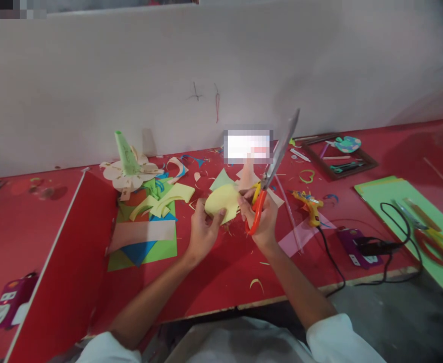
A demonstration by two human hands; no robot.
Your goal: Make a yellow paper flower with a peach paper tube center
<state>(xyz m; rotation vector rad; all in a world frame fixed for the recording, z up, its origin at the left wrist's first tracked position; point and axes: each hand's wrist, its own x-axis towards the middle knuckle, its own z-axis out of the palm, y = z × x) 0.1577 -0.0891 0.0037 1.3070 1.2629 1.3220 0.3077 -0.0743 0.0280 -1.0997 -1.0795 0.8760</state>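
Note:
Near the middle of the red table, my left hand is closed on a pale yellow paper piece with a rounded outline, the thumb lying on its near face. Scissors with orange and yellow handles are in my right hand, their long metal blades pointing up and away toward the wall. The fingertips of that hand are close to the paper's right edge; whether they also pinch it I cannot tell. Both hands are held over the table, with thin paper scraps under and around them.
At left, a red divider stands beside coloured paper sheets and a green paper cone on a flower-shaped base. To the right lie a yellow glue gun, its black cord, a purple box, a brown frame and green sheets carrying scissors.

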